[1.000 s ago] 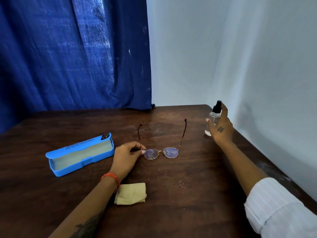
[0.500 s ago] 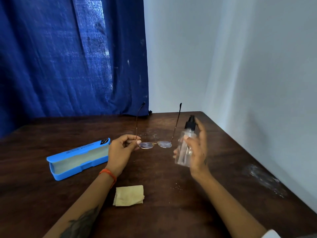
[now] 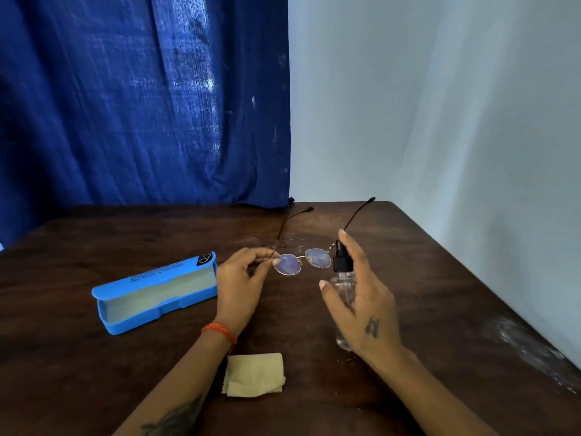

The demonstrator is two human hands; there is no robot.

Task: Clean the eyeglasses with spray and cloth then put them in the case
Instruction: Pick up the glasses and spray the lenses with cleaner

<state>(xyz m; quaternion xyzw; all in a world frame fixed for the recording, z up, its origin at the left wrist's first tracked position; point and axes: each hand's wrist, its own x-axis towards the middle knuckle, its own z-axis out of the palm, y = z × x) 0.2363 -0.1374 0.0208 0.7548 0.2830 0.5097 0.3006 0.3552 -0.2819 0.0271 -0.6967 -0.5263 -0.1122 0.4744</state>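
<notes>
The left hand (image 3: 240, 286) pinches the thin gold-rimmed eyeglasses with round lenses (image 3: 301, 262) at the hinge corner of the lens nearest it, thumb and fingertips closed narrowly on the frame, and holds them lifted above the dark brown wooden table (image 3: 440, 278). The lenses face the camera and the two slim dark temple arms are unfolded, reaching away toward the far edge of the table. The right hand (image 3: 361, 306) wraps around the small clear plastic spray bottle with a black pump nozzle (image 3: 343, 272), gripping its body with thumb and curled fingers while the index finger stretches up over the top of the nozzle; whether that finger presses the pump cannot be told. The nozzle sits just beside the lens on the right-hand side of the glasses. On the table to the left of the left hand lies the bright blue rectangular hard glasses case (image 3: 157, 294), its lid open and a pale grey lining showing inside. A folded pale yellow cleaning cloth (image 3: 254, 374) lies flat on the table just beside the left forearm, near the front edge. An orange thread band (image 3: 220, 332) circles the left wrist. A deep blue fabric curtain (image 3: 141, 99) hangs behind the table beside a plain pale wall (image 3: 424, 105).
</notes>
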